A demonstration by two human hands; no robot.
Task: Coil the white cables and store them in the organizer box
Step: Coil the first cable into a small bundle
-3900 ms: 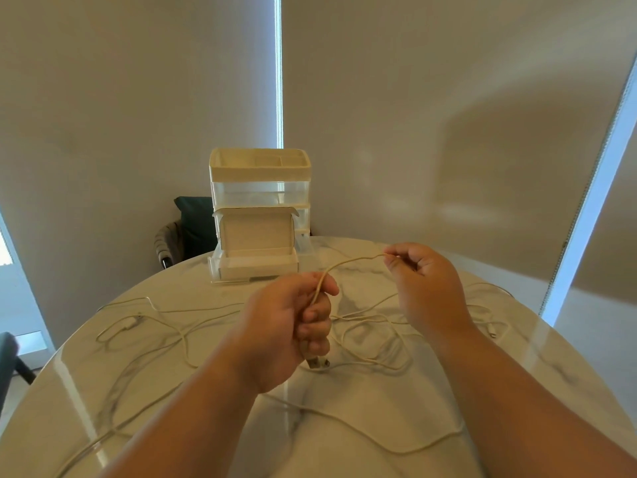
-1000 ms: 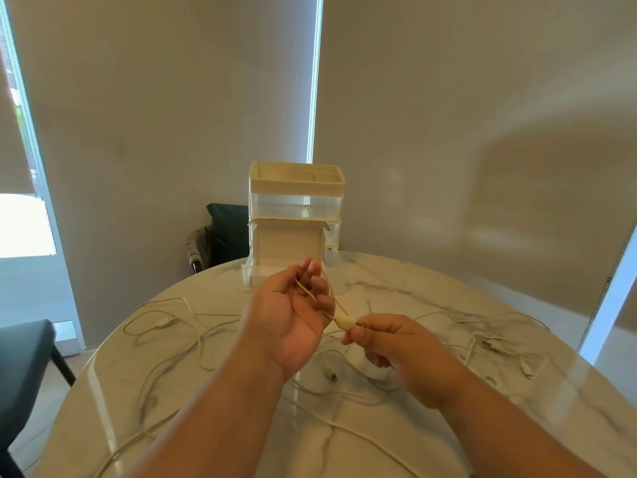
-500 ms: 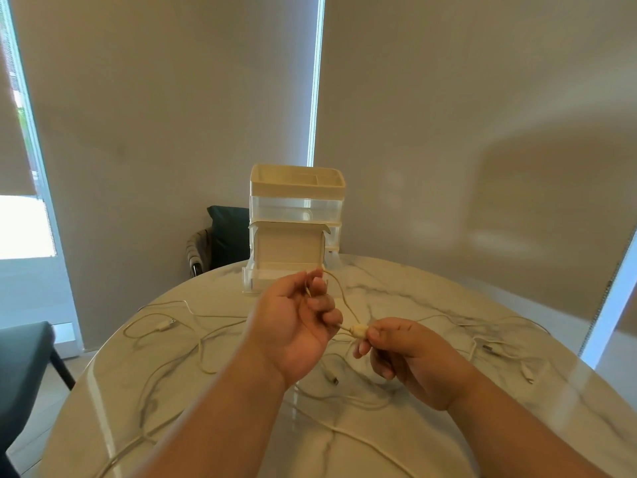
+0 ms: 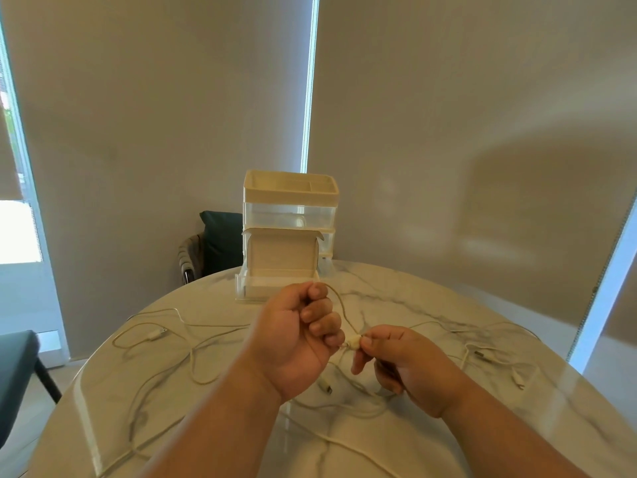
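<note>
Nearest, in front of the organizer box [image 4: 289,215] and above the table, two bare forearms reach in. The left hand [image 4: 293,343] has its fingers curled into a fist round a white cable [image 4: 339,301]. The cable leaves the top of the fist and arcs down to a small pale plug [image 4: 354,342]. The right hand [image 4: 406,367], just beside the left, pinches that plug between thumb and forefinger, its other fingers loosely bent.

Below the hands, more loose cables [image 4: 193,360] sprawl in open loops over the round marble table [image 4: 431,298]. One connector end lies well to the left of the box [image 4: 155,334]; another tangle lies well to its right [image 4: 482,355].

Just in front of the organizer box, touching or nearly touching it, stands a small open carton [image 4: 281,257], its lid upright and its shallow tray [image 4: 275,288] facing the person. What the tray holds cannot be made out.

The organizer box sits at the table's far edge. It has a cream top tray [image 4: 289,186] split into compartments above a clear drawer whose contents are too faint to tell.

Behind the box to its left, a chair with a dark cushion [image 4: 220,243] is drawn near the table. Far to the left, a dark seat [image 4: 13,370] stands at the frame's edge. Beyond the box hang beige roller blinds [image 4: 155,115], with a bright strip of daylight [image 4: 310,81] between them.
</note>
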